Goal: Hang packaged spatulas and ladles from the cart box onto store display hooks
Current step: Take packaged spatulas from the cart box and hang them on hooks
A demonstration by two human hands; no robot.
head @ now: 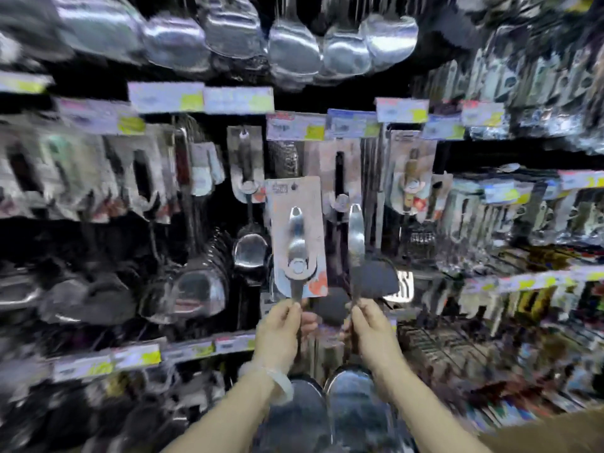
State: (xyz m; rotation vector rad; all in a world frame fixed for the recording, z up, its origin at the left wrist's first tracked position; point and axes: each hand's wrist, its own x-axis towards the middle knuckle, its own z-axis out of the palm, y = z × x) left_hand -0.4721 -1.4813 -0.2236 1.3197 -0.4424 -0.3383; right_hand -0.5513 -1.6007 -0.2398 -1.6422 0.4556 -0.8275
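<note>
The left hand (279, 328) is pinching, with thumb and fingers curled, the lower stem of a carded utensil (296, 238), which is standing upright above the fingers, its long axis vertical and its hang hole at the card's top edge (the end farthest from the grip). To its right, the right hand (371, 328) is pinching the lower end of a second utensil (357, 243), likewise rising vertically from the fingertips. Judging from this, the carded piece is lying nearer the display hooks (243, 134) up and left, so the left hand is better placed; blur is hiding the hook tips.
</note>
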